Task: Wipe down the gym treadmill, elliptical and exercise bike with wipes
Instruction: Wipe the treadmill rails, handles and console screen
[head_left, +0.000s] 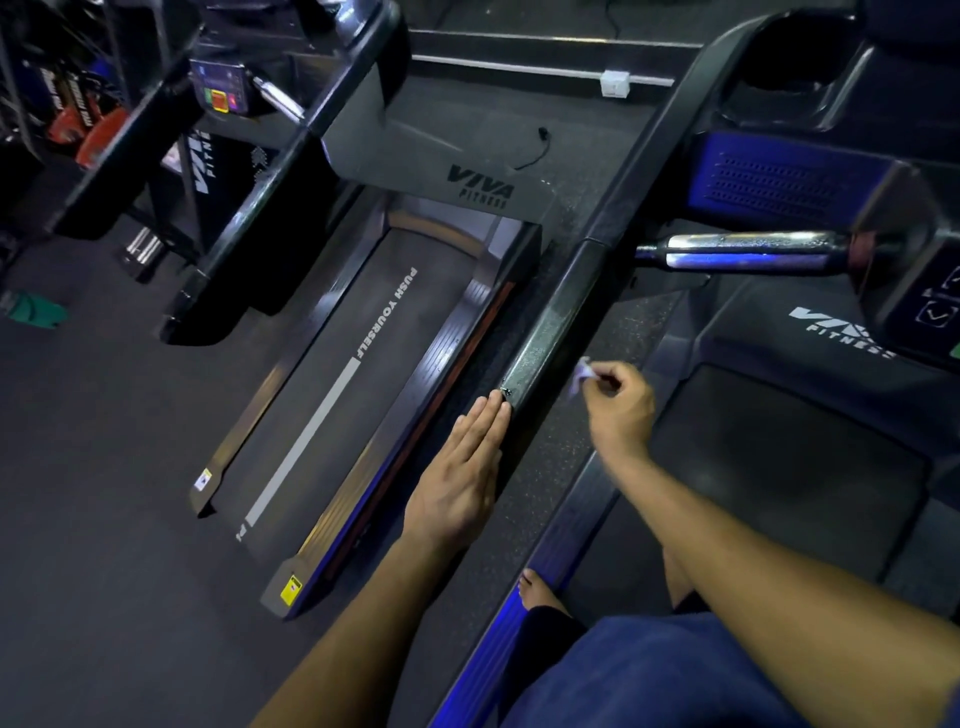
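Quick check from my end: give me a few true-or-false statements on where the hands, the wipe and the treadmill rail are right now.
1. The right hand pinches a small crumpled white wipe. True.
2. The left hand holds a spray bottle. False: it holds nothing; its straight fingers lie against the end of the dark speckled treadmill handrail.
3. The wipe is pressed flat on the grey walking belt printed PUSH YOURSELF. False: it is up beside the handrail, off that belt.
4. The shiny chrome handlebar sticks out from the console on the right. True.
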